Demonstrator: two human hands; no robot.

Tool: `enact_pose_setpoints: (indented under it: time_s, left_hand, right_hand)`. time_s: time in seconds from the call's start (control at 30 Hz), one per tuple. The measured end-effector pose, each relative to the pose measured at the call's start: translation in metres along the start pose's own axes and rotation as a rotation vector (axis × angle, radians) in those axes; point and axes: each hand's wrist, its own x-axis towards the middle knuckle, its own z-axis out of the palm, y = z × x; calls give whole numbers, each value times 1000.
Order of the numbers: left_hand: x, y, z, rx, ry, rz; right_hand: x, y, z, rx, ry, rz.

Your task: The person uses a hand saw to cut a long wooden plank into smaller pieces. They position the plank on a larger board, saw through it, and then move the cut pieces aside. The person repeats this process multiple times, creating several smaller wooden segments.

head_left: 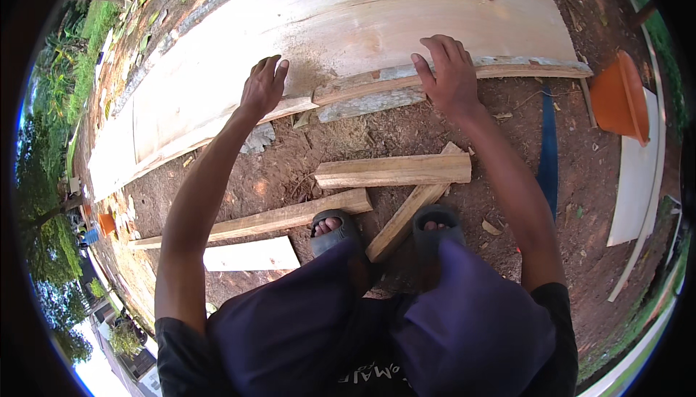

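A wide, pale wooden slab lies across the ground before me, its near edge rough with bark on the right. Close to that edge, my left hand rests on the wood with its fingers stretched out. Farther right, my right hand lies over the bark-covered edge strip, thumb and fingers apart. Neither hand holds anything. Between them the near edge has a step, and sawdust is scattered on the slab there. A loose piece of bark sits just under the edge.
Several cut timber pieces lie on the soil around my sandalled feet, next to a short pale board. At right are an orange bucket, a white board and a blue strip. Another orange container stands far left.
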Motion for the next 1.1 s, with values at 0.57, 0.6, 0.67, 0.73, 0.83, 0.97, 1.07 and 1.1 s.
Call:
enact_pose_setpoints:
  time_s: [0.57, 0.6, 0.67, 0.73, 0.83, 0.97, 1.07, 1.1]
  left_hand:
    - [-6, 26, 14, 49, -107, -119]
    - [-6, 25, 13, 38, -110, -115]
    - [-8, 22, 13, 28, -120, -118]
    - [-7, 19, 11, 16, -142, -115]
    - [-6, 15, 8, 30, -174, -115]
    - [2, 21, 6, 36, -174, -77]
    - [-2, 14, 17, 43, -136, -107]
    - [-3, 9, 23, 65, -150, -125]
  right_hand:
    - [44, 4, 31, -323, -555, 174]
    - [44, 3, 32, -321, -570, 179]
    - [46, 0, 30, -321, -592, 182]
    - [49, -5, 29, -308, -615, 191]
    - [49, -3, 34, -280, -617, 199]
    - [55, -7, 21, -291, -670, 248]
    - [54, -2, 24, -270, -653, 231]
    - [54, -3, 23, -258, -659, 263]
